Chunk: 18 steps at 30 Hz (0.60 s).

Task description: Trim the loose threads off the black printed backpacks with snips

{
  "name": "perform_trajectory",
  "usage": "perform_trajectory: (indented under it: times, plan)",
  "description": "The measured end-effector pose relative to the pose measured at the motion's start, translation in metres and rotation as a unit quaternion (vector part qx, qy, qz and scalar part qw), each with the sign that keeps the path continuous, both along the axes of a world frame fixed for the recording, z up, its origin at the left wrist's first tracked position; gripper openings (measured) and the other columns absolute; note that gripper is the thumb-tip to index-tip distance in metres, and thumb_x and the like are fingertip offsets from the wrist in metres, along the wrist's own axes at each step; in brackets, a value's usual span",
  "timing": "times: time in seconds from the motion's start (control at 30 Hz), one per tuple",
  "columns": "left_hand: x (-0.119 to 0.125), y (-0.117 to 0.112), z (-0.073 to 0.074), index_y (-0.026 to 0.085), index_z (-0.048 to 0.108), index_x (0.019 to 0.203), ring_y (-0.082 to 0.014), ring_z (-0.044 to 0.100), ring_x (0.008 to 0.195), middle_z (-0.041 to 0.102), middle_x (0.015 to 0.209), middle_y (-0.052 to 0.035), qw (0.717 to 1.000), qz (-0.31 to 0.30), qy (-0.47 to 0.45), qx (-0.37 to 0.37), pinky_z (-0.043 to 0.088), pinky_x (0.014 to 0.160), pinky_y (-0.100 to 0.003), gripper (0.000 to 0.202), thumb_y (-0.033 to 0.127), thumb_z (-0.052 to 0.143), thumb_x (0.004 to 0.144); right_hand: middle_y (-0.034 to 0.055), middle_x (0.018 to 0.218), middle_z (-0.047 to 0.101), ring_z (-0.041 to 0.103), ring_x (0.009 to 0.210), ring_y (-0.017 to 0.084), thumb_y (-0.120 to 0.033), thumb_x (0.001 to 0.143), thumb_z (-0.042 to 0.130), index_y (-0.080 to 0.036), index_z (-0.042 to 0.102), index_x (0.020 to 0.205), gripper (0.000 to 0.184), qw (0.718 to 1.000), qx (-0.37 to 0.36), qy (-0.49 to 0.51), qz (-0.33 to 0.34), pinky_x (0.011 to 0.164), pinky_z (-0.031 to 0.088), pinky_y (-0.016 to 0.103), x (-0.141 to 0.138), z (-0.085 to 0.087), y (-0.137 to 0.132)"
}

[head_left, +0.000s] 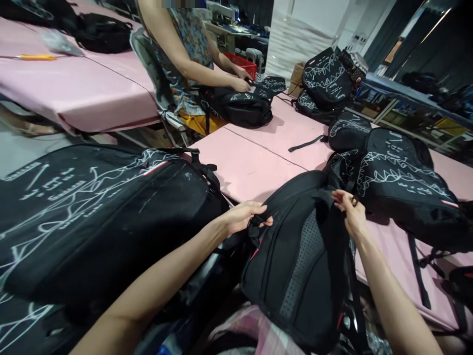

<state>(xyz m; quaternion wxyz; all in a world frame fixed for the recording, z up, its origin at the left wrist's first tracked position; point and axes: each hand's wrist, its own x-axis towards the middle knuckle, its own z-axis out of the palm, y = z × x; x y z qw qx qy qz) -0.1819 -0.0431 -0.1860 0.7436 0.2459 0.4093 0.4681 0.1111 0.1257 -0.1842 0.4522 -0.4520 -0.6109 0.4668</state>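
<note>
The left hand (246,217) closes its fingers on the shoulder strap of a black backpack (284,266), at the upper left side of the pack. The right hand (351,209) has its fingers pinched at the upper right edge of the same pack; the exact part gripped is too small to tell. The backpack is tilted, its padded back panel and mesh strip (305,261) facing the wearer, at the near edge of the pink bench (254,172) and above a plaid cloth (254,323). A large printed backpack (162,207) lies to the left of the left hand. Further printed backpacks (401,170) lie along the right edge of the bench, the nearest just beside the right hand. At the far left edge of the bench, a co-worker (192,54) has both hands on another black backpack (247,108), near a red crate (242,63)
</note>
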Motion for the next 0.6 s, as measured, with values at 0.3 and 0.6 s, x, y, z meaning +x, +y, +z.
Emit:
perform_trajectory:
  times: [0.3, 0.6]
  plan:
    - [0.014, -0.007, 0.002, 0.005, 0.063, 0.079, -0.018, 0.064, 0.063, 0.066, 0.068, -0.0111, 0.995, 0.058, -0.046, -0.07, 0.049, 0.055, -0.025, 0.014, 0.017, 0.055, 0.081, 0.0059, 0.077, 0.066, 0.061, 0.063, 0.016, -0.051, 0.071, 0.063, -0.018, 0.065, 0.089, 0.038, 0.986, -0.07, -0.02, -0.148, 0.055, 0.045, 0.028, 0.089, -0.008, -0.155]
    - [0.014, 0.003, -0.004, 0.008, 0.058, 0.089, -0.0165, 0.062, 0.058, 0.061, 0.065, -0.0057, 0.968, 0.099, -0.17, -0.155, 0.049, 0.05, -0.027, 0.015, 0.018, 0.046, 0.087, 0.0027, 0.069, 0.062, 0.054, 0.059, 0.018, -0.052, 0.071, 0.059, -0.02, 0.067, 0.096, 0.042, 0.936, -0.038, -0.213, -0.276, 0.052, 0.041, 0.028, 0.133, -0.056, -0.257]
